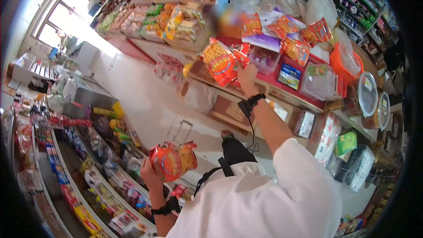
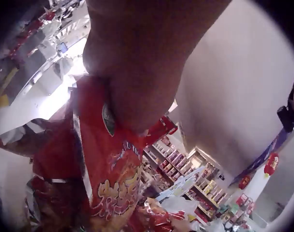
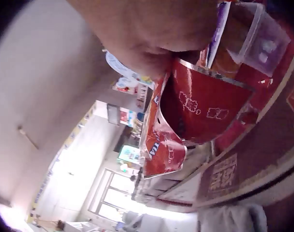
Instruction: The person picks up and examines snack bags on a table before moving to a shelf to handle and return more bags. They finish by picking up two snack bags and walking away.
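Observation:
In the head view, my right hand (image 1: 248, 76) grips a red snack bag (image 1: 219, 64) with fries pictured on its front, close over the counter edge. A second red packet (image 1: 242, 56) overlaps it at the fingers. The right wrist view shows red packaging (image 3: 210, 104) pinched under the fingers. Lower left, away from the counter, my left hand (image 1: 152, 174) holds red snack bags (image 1: 178, 162) by their side. From the left wrist, the hand (image 2: 142, 101) covers the top of a red bag (image 2: 113, 169), with another bag behind it.
Several red snack bags (image 1: 295, 50) lie on the red counter beside a clear plastic box (image 1: 264, 59) and a blue packet (image 1: 289, 76). An orange basket (image 1: 348, 64) and lidded jars (image 1: 368, 92) stand at the right. Stocked shelves (image 1: 94, 185) curve along the left.

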A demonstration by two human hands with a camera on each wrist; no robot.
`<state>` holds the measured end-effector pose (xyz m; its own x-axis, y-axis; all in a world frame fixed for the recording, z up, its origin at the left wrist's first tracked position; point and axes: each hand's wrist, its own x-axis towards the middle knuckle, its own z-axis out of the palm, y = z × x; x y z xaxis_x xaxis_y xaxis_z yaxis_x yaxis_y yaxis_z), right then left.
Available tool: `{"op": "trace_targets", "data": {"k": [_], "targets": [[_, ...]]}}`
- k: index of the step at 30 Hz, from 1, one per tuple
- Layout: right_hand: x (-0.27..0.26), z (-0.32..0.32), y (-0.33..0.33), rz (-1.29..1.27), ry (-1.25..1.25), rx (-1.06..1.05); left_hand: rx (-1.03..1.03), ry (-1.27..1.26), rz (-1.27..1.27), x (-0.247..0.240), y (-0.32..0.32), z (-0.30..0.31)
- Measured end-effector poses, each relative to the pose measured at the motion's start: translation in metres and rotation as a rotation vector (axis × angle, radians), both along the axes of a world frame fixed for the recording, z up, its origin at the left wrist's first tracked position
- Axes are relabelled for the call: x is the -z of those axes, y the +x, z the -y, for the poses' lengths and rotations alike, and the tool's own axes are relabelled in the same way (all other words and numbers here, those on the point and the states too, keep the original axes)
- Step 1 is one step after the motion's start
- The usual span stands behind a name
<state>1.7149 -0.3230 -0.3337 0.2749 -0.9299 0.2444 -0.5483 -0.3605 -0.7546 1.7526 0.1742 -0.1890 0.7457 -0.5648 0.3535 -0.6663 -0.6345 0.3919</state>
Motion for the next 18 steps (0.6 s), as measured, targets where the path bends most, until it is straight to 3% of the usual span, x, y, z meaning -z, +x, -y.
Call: {"op": "trace_targets", "data": {"k": [1, 4, 8, 10, 12, 14, 16, 18], "targets": [[0.035, 0.022, 0.033, 0.084, -0.082, 0.02, -0.016, 0.06, -0.052, -0.011, 0.019, 0.006], [0.058, 0.064, 0.102, 0.012, -0.133, 0.084, -0.008, 0.127, -0.06, -0.03, 0.077, 0.032], [0.114, 0.098, 0.138, 0.054, 0.003, 0.221, 0.111, 0.13, -0.019, -0.044, 0.144, 0.077], [0.121, 0.091, 0.142, 0.056, 0.029, 0.271, 0.194, 0.049, -0.025, -0.04, 0.18, 0.103], [0.134, 0.075, 0.141, 0.165, -0.029, 0.225, 0.247, 0.145, -0.051, -0.032, 0.222, 0.132], [0.122, 0.042, 0.129, 0.153, 0.088, 0.232, 0.337, 0.107, -0.1, -0.028, 0.258, 0.176], [0.123, 0.013, 0.112, 0.142, -0.162, 0.203, 0.464, 0.0, -0.129, -0.025, 0.28, 0.237], [0.101, -0.034, 0.083, 0.261, 0.062, 0.168, 0.616, -0.097, -0.076, -0.016, 0.299, 0.289]]}}
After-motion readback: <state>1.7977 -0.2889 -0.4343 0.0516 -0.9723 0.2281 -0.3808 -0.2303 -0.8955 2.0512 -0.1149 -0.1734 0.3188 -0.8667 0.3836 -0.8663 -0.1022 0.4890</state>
